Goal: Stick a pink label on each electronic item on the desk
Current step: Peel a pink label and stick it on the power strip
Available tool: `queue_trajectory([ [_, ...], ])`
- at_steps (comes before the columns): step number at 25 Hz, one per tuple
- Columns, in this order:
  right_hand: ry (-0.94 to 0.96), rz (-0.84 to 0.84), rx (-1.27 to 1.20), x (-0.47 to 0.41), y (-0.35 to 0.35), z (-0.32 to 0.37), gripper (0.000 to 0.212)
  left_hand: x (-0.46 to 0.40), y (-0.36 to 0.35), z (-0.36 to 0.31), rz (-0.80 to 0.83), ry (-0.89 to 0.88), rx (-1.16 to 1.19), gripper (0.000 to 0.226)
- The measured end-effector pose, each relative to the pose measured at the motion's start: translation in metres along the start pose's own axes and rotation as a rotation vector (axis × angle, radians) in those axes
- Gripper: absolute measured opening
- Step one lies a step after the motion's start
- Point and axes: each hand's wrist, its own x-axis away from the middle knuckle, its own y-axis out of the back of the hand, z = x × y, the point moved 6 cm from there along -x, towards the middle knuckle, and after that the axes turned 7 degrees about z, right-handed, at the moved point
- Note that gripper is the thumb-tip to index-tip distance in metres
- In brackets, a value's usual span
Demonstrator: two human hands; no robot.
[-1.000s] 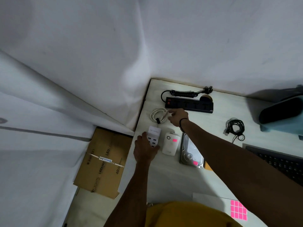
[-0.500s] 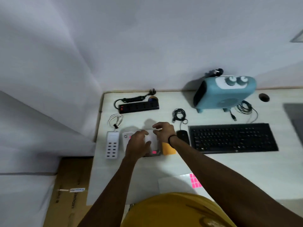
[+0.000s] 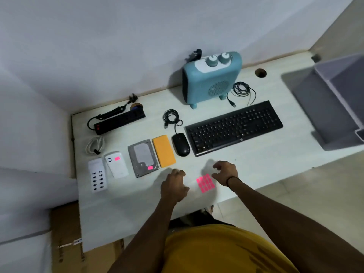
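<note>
A sheet of pink labels lies near the desk's front edge. My left hand rests just left of it and my right hand hovers just right of it, fingers spread, both holding nothing. A white power bank and a hard drive each carry a pink label. Without labels are the white USB charger, yellow power bank, black mouse, keyboard, power strip and blue heater.
A coiled white cable and two black cable coils lie on the desk. A grey bin stands at the right end. A cardboard box sits on the floor at the left.
Both hands have pulled back from the devices on the left side to the label sheet at the front edge. The view swung right, revealing the whole desk.
</note>
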Motion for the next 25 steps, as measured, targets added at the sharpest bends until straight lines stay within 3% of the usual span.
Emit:
queue_trajectory([
  [4, -0.045, 0.077, -0.049, 0.009, -0.017, -0.037, 0.045, 0.002, -0.02, -0.015, -0.003, 0.082, -0.225, 0.083],
  [11, 0.0, 0.125, -0.094, 0.01, -0.019, -0.042, 0.055, -0.001, -0.027, -0.02, -0.06, 0.146, -0.169, 0.056],
  [13, 0.027, 0.105, -0.093, 0.01, -0.014, -0.037, 0.055, -0.002, -0.028, -0.019, -0.051, 0.123, 0.019, 0.036],
  [16, 0.164, -0.002, -0.033, 0.015, -0.003, -0.009, 0.044, 0.003, -0.019, -0.017, -0.051, 0.103, 0.489, 0.018],
  [21, 0.476, -0.166, -0.002, 0.039, 0.007, 0.057, 0.017, 0.023, 0.019, -0.018, -0.132, 0.084, 0.986, 0.025],
  [25, 0.618, -0.253, -0.099, 0.049, 0.013, 0.098, 0.024, 0.037, 0.049, -0.022, -0.137, 0.004, 1.2, 0.043],
])
